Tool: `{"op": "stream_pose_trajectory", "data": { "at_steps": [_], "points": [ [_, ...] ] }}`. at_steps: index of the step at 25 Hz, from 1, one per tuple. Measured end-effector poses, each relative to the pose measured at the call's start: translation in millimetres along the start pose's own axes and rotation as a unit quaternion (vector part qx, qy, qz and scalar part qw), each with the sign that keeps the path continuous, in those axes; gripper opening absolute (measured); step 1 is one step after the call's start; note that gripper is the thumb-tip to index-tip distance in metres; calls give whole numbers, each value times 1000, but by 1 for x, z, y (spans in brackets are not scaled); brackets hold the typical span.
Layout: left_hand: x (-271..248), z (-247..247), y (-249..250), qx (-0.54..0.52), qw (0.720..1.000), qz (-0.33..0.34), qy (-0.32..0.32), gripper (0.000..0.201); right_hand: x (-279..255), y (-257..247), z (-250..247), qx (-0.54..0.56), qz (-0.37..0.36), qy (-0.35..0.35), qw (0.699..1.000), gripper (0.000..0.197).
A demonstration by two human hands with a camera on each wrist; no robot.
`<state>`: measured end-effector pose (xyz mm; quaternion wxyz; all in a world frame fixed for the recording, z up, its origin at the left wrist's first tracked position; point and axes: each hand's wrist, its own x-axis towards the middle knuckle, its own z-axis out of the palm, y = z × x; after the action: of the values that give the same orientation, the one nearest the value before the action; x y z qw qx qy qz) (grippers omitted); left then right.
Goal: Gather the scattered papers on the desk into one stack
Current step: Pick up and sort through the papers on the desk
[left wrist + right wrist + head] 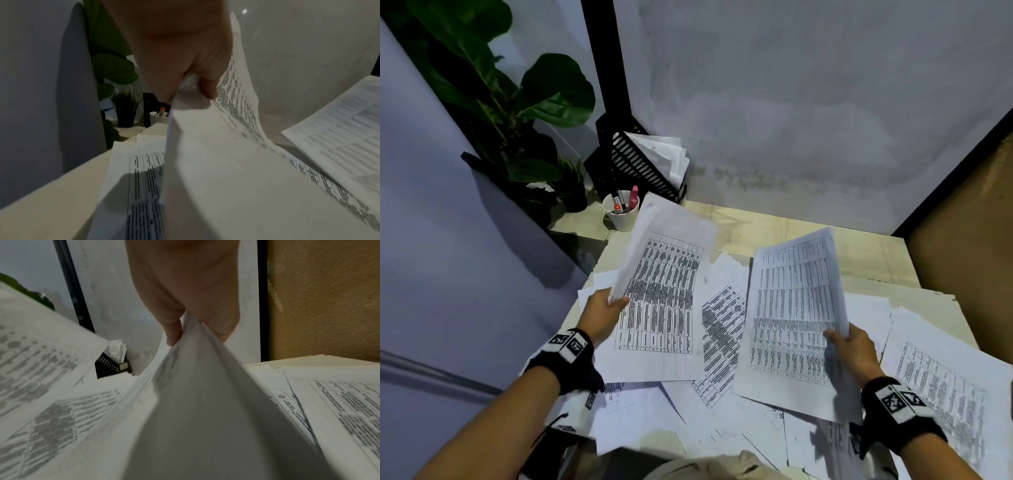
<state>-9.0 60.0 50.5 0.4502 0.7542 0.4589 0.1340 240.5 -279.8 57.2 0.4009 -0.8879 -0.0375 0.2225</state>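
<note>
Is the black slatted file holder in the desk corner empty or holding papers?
Holding papers. White sheets stick out of the top of the black slatted file holder, also visible in the right wrist view.

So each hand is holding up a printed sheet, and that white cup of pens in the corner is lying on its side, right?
Not quite. The white cup of pens stands upright beside the black slotted file rack, as the head view shows. The rest holds: the left hand pinches one printed table sheet and the right hand pinches another printed sheet, both lifted.
</note>
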Motion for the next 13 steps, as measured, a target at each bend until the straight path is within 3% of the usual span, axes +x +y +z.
{"op": "stream_pose_trajectory", "data": {
  "at_steps": [4, 7, 13],
  "points": [
    [2, -4, 17, -65, 997, 24, 34, 28, -1, 1, 3, 7, 2, -2, 1000, 11],
    [0, -12, 43, -70, 991, 74, 91, 24, 1, 5, 2, -6, 6, -11, 1000, 13],
    [13, -35, 96, -151, 950, 164, 220, 12, 1, 2, -2, -38, -24, 5, 999, 14]
  ]
}}
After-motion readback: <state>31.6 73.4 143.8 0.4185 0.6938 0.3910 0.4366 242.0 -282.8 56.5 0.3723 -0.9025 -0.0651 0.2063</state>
